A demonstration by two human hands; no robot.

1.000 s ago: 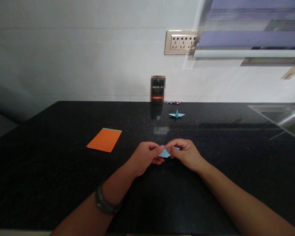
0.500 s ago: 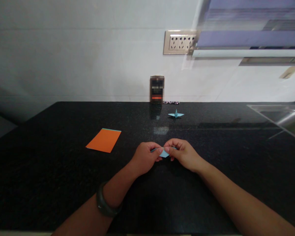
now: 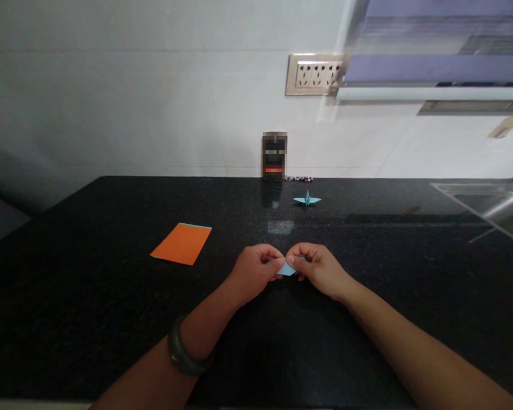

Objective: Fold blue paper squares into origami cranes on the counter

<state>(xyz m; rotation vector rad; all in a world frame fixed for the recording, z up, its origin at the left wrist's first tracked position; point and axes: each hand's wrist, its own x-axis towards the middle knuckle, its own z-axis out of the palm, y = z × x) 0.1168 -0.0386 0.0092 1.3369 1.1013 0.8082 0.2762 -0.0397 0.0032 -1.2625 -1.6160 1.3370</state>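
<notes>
A small piece of folded light blue paper (image 3: 287, 270) is pinched between my two hands, low over the black countertop. My left hand (image 3: 256, 273) grips its left side, thumb on top and fingers curled behind. On the other side my right hand (image 3: 318, 269) pinches it the same way, and the two thumbs nearly meet at its upper edge. Most of the paper is covered by my fingers; only a pointed lower part shows. Farther back stands a finished light blue paper crane (image 3: 308, 199) with spread wings.
To the left lies a stack of square paper (image 3: 182, 245), orange on top. A phone-like object (image 3: 275, 155), blurred out, leans on the wall beside a beaded string (image 3: 300, 179). A sink (image 3: 496, 205) is set into the countertop (image 3: 111, 319) at right.
My fingers have shifted slightly on the folded paper, and less of its left side shows now. Everything else stays in place, apart from a slight camera shift.
</notes>
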